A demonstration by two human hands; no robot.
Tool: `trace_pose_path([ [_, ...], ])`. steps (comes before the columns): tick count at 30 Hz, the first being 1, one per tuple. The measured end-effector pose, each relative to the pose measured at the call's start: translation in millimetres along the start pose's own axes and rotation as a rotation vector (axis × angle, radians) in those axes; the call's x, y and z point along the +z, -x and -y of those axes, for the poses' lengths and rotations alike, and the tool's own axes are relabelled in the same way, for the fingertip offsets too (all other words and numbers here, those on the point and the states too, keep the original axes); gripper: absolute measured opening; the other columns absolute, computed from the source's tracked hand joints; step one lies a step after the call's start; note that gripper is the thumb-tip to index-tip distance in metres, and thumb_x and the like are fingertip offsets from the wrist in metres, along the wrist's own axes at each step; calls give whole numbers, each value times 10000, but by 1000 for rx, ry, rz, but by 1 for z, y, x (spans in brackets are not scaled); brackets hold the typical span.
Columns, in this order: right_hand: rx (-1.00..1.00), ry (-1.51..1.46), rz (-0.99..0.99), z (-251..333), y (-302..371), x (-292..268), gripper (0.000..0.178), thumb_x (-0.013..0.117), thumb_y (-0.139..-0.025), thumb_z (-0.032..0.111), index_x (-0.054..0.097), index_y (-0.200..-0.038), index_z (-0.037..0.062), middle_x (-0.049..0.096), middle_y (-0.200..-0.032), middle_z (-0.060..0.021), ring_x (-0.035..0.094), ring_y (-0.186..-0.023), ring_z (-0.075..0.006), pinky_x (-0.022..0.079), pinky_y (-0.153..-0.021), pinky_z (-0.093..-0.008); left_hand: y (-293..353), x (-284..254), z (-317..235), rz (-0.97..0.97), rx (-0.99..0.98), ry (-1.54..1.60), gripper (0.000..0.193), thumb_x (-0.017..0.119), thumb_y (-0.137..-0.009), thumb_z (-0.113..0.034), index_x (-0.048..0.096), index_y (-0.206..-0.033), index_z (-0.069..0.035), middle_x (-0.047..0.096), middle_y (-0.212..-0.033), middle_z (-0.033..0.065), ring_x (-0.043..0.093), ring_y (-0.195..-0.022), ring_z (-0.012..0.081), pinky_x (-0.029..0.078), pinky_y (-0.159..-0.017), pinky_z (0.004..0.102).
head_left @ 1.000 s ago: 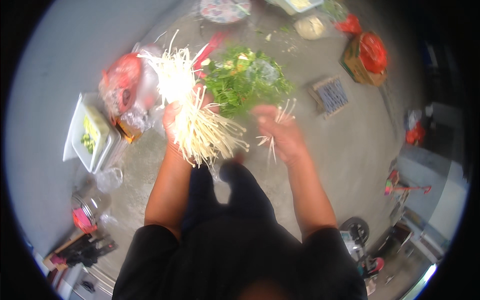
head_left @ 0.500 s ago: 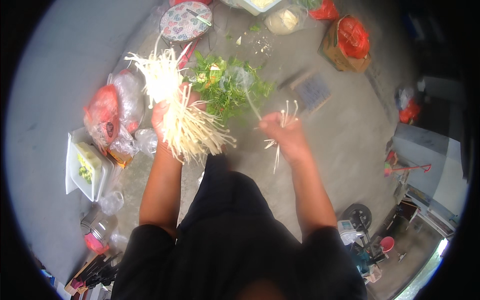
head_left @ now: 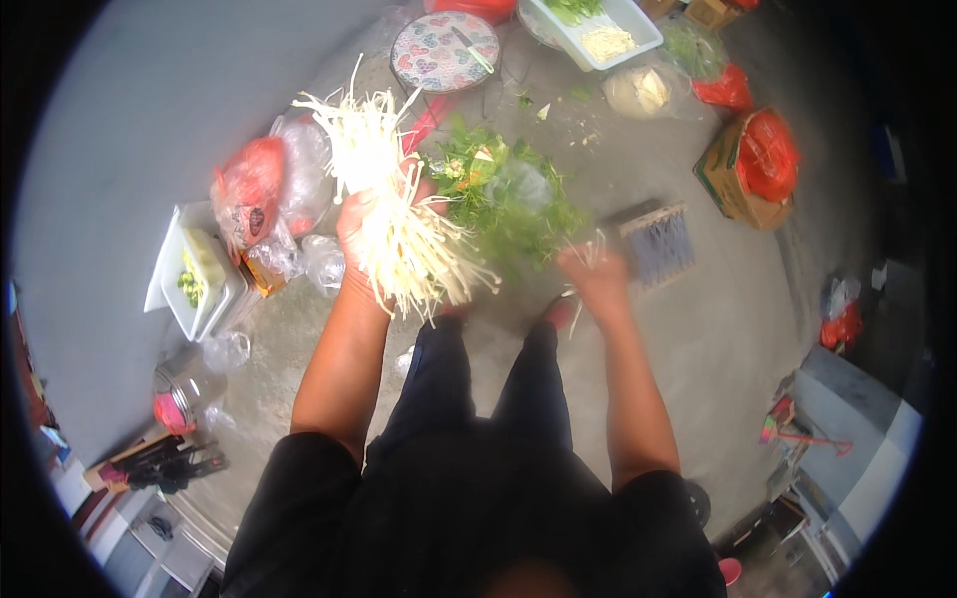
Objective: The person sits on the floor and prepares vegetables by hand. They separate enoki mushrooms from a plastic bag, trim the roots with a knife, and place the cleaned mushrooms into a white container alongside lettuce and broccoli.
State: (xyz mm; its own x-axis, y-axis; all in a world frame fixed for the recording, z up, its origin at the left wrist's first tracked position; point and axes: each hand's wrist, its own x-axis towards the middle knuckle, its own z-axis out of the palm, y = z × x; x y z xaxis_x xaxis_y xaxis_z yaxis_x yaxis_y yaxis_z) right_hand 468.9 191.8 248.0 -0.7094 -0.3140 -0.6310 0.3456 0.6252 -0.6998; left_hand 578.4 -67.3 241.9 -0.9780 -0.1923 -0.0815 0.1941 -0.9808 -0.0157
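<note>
A large bunch of enoki mushrooms (head_left: 424,249) is gripped around its middle by my left hand (head_left: 357,227), its pale stems fanning out above and below the fist. My right hand (head_left: 600,281), a little blurred, is closed on a few loose enoki strands (head_left: 588,249) that stick out past the fingers. Between and beyond the hands, a heap of green leafy trimmings (head_left: 503,204) lies on the floor with a clear plastic bag (head_left: 520,186) on it.
A round heart-patterned stool (head_left: 429,55) with a knife (head_left: 473,50) on it stands ahead. Nearby are a white tub (head_left: 653,40) of greens and mushrooms, a carton (head_left: 725,174) holding a red bag, and a small low bench (head_left: 658,249). Bags and a white tray (head_left: 204,314) line the left.
The view has shifted, showing more of the tub ahead and both my legs. My right hand has turned and lowered toward the edge of the leafy heap; my left still grips the bunch.
</note>
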Motion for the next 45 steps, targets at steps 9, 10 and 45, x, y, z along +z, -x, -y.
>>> trace_pose_path([
  [9, -93, -202, 101, 7, 3, -84, 254, 717, -750, 225, 657, -917, 43, 586, -711, 8, 505, -577, -52, 383, -464, -214, -30, 32, 101, 51, 147, 63, 449, 592, -751, -280, 493, -1100, -15, 470, -823, 63, 450, -729, 196, 437, -690, 332],
  [10, -93, -204, 133, 13, 6, -92, 255, 717, -752, 224, 658, -920, 41, 591, -725, 7, 511, -591, -53, 389, -476, -213, -34, 34, 110, 41, 177, 59, 429, 598, -749, -271, 496, -1081, -19, 461, -813, 52, 432, -719, 176, 426, -686, 321],
  [45, -165, 28, 501, 165, -105, -92, 218, 650, -809, 191, 641, -982, 58, 542, -736, 41, 451, -586, -40, 360, -503, -187, -115, 13, 69, -174, 105, -66, 455, 622, -708, -103, 507, -1122, 48, 596, -940, 131, 611, -826, 238, 529, -749, 358],
])
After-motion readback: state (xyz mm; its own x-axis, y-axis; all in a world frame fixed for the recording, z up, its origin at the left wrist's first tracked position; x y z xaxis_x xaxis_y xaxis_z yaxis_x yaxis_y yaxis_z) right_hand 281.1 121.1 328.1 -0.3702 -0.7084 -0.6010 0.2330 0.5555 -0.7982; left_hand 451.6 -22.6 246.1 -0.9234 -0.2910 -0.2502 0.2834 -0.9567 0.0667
